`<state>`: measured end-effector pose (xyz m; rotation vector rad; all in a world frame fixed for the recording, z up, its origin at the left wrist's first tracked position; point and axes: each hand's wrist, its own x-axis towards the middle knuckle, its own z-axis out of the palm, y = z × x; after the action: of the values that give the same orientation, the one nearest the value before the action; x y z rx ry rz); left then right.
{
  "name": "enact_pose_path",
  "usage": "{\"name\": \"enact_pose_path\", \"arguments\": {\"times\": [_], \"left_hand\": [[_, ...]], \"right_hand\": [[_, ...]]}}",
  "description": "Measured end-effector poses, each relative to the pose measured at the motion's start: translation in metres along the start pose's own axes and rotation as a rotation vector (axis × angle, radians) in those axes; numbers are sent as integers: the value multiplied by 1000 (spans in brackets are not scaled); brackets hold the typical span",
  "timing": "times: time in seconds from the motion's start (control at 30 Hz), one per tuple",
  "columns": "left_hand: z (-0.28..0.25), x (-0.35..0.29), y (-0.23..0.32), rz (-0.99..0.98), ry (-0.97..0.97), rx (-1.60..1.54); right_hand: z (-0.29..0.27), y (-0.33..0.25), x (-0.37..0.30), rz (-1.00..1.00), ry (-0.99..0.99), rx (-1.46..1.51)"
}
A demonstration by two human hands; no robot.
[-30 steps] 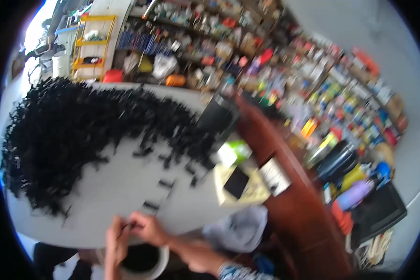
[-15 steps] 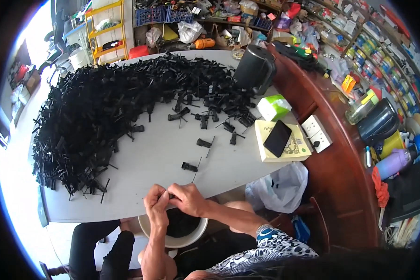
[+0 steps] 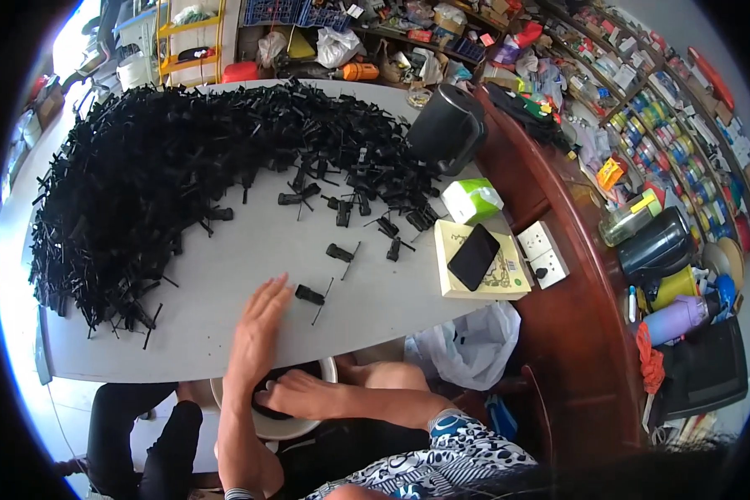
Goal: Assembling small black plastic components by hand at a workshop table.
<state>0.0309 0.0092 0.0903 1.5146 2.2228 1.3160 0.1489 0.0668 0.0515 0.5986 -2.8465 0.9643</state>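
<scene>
My left hand (image 3: 260, 325) is open over the table's near edge, its fingers stretched out and nothing held. Just right of its fingertips lies a small black plastic part with a thin rod (image 3: 310, 294); a similar black part (image 3: 339, 252) lies farther off. My right hand (image 3: 302, 394) is lowered over a pale bucket (image 3: 328, 372) below the table edge, its fingers drawn together. Whatever may be in those fingers is lost against the dark contents of the bucket. A large heap of these black parts (image 3: 142, 183) curves across the left and far side of the table.
A black kettle (image 3: 443, 129), a green-and-white packet (image 3: 472, 201) and a thick book (image 3: 508, 279) with a phone (image 3: 474, 257) line the right side. Beyond them are a socket block (image 3: 543, 252) and wooden counter. A white plastic bag (image 3: 475, 350) hangs below. Another person's dark-trousered legs (image 3: 125, 429) show lower left.
My hands, earlier together on a small black part, have separated. The left has opened and reached out over the table; the right has dropped to the bucket. The view has shifted slightly.
</scene>
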Motion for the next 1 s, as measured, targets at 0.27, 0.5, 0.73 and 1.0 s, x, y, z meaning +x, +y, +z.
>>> {"name": "enact_pose_path", "arguments": {"times": [0.27,0.5,0.73,1.0], "left_hand": [[17,0,-1,152,-5,224],[15,-12,-8,-53,200,47],[-2,-8,-39,-364,362,-821],[-15,-35,-43,-374,370,-947]], "right_hand": [[-109,31,-10,274,353,349],[-105,109,1,608,534,-603],[-106,92,24,278,724,-253],[-58,58,46,235,476,603]]}}
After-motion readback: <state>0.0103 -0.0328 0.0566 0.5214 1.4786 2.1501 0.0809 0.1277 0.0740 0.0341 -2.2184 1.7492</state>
